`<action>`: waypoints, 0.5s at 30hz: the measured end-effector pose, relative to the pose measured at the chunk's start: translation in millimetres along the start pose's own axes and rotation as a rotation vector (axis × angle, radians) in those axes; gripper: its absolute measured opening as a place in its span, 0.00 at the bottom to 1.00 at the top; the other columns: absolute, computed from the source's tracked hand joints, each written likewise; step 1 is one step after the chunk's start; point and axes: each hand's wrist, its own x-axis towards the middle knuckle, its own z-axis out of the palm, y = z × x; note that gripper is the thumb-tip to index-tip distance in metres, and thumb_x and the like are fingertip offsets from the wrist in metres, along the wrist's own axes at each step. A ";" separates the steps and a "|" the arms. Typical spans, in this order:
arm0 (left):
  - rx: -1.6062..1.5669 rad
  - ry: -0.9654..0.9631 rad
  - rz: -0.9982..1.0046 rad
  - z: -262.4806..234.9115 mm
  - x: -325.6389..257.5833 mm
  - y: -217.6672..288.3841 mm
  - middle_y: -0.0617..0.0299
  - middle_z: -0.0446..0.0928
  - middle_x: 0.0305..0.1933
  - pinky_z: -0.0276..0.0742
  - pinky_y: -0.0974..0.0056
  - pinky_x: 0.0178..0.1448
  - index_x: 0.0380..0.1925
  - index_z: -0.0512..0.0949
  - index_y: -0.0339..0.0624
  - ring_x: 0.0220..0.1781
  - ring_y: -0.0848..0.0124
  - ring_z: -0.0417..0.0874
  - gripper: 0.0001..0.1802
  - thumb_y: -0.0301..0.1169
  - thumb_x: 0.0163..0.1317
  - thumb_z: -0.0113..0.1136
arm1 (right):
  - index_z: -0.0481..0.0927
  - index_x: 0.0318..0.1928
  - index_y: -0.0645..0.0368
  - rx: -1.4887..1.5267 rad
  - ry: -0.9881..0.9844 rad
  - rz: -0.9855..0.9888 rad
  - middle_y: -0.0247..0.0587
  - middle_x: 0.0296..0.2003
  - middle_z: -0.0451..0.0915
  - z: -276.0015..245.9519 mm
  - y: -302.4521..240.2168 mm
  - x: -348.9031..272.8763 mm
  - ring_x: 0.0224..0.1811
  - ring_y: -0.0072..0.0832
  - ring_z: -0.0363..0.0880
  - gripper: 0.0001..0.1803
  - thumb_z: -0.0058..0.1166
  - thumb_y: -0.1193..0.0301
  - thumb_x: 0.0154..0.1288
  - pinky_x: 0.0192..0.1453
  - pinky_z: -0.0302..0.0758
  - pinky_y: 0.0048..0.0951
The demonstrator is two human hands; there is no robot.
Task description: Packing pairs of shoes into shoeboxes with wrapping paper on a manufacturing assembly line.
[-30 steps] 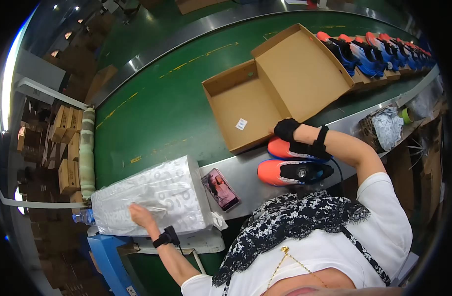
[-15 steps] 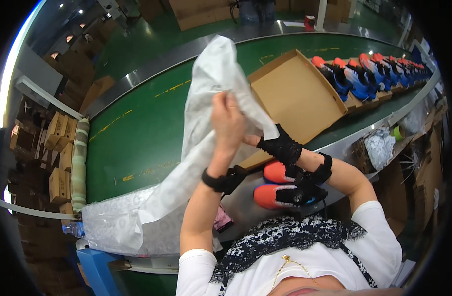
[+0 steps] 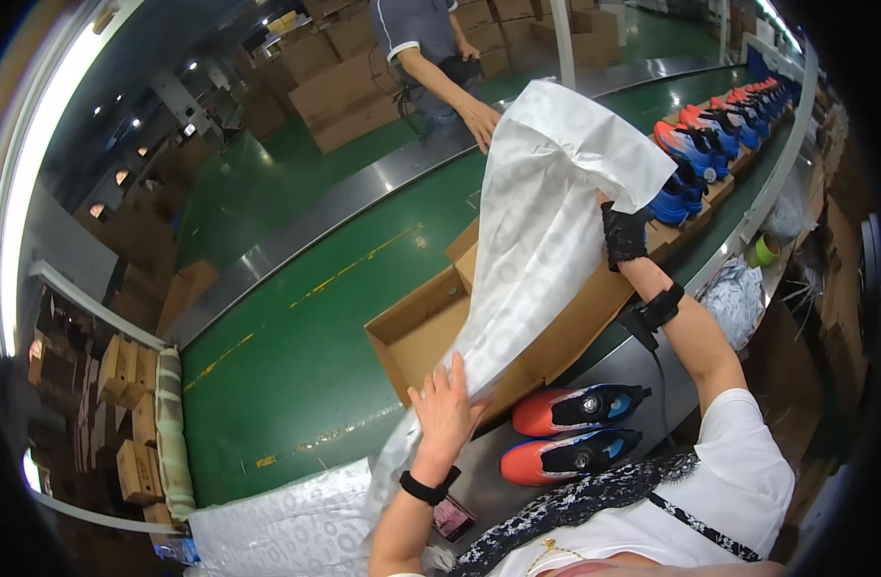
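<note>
We hold a large white sheet of wrapping paper [image 3: 541,240] stretched over the open brown cardboard box [image 3: 431,332] on the green conveyor belt [image 3: 296,356]. Our left hand [image 3: 447,413] pinches its lower edge, fingers closed on it; our right hand [image 3: 621,231] grips the top, mostly hidden behind it. Pulled this taut, we judge the thin sheet could tear, or sag onto the pair of red-orange shoes [image 3: 570,433] on the steel counter [image 3: 642,361].

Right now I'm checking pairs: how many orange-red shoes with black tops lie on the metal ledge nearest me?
2: one orange-red shoe beside the open cardboard box, the other just nearer the person. None seems hidden.
</note>
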 end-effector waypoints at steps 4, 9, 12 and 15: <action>-0.358 -0.222 -0.233 -27.6 -9.8 -4.9 0.49 0.76 0.32 0.71 0.59 0.33 0.49 0.63 0.35 0.32 0.55 0.77 0.38 0.43 0.39 0.65 | 0.73 0.41 0.64 -0.125 0.091 0.108 0.46 0.37 0.76 -24.1 37.8 21.2 0.37 0.35 0.75 0.20 0.56 0.66 0.49 0.41 0.69 0.30; -0.234 -0.137 -0.296 -17.4 -15.2 -55.4 0.54 0.75 0.35 0.71 0.60 0.37 0.30 0.73 0.40 0.34 0.57 0.76 0.12 0.25 0.40 0.56 | 0.71 0.42 0.62 -0.137 -0.079 0.212 0.43 0.34 0.76 -22.8 28.2 27.5 0.33 0.30 0.72 0.19 0.53 0.66 0.50 0.39 0.69 0.28; -0.068 0.422 -0.212 -51.0 5.6 -77.4 0.53 0.74 0.41 0.67 0.58 0.48 0.24 0.71 0.40 0.43 0.56 0.74 0.13 0.17 0.33 0.51 | 0.70 0.43 0.63 -0.138 -0.014 0.137 0.46 0.35 0.74 -9.1 25.1 25.8 0.34 0.32 0.71 0.20 0.52 0.64 0.52 0.39 0.69 0.28; -0.010 0.594 0.051 -87.5 16.7 -58.8 0.55 0.72 0.46 0.54 0.50 0.58 0.24 0.70 0.40 0.51 0.56 0.70 0.15 0.14 0.32 0.50 | 0.75 0.34 0.68 -0.413 -0.124 0.271 0.46 0.27 0.76 -26.7 19.9 35.7 0.30 0.33 0.73 0.25 0.48 0.54 0.53 0.38 0.69 0.29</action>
